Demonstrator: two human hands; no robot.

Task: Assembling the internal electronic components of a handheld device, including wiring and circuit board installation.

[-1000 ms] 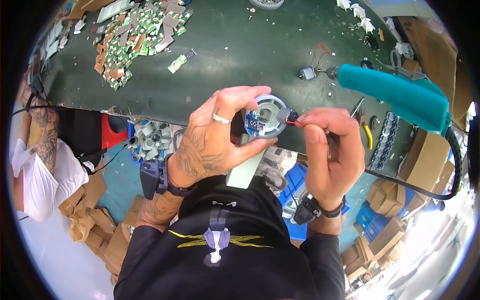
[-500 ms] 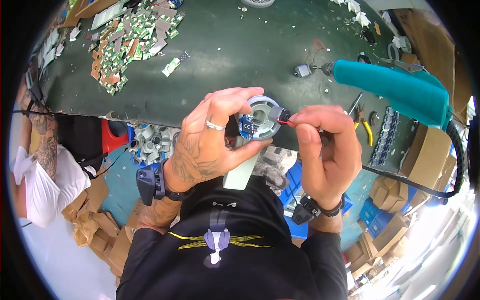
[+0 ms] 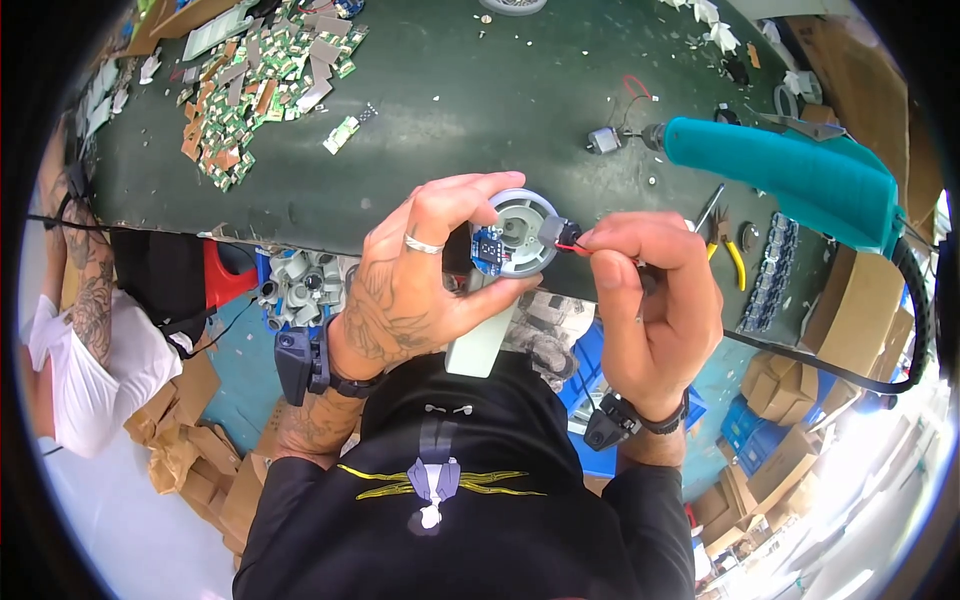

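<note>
My left hand (image 3: 405, 270) is closed around a round light-grey plastic housing (image 3: 521, 207), fingers over its far side and thumb along its near side. A pale handle (image 3: 480, 347) runs from the housing down toward my shirt. Inside, at the left, sits a small blue circuit board (image 3: 489, 250). Over the housing's right rim is a small silver motor (image 3: 549, 231) with a dark end and red and black wires. My right hand (image 3: 655, 300) pinches the motor at its wire end between thumb and forefinger; the exact contact is partly hidden.
A teal power screwdriver (image 3: 780, 175) lies at the right, near another small motor (image 3: 604, 140), yellow-handled pliers (image 3: 737, 262) and a strip of boards (image 3: 770, 275). Many green circuit boards (image 3: 250, 100) are heaped far left. Grey parts fill a bin (image 3: 300, 290) below the table. Another person's arm (image 3: 92, 290) shows at left.
The housing has shifted slightly left and tilted a little in my left hand. The motor stays over its right rim, pinched by my right hand, which has barely moved.
</note>
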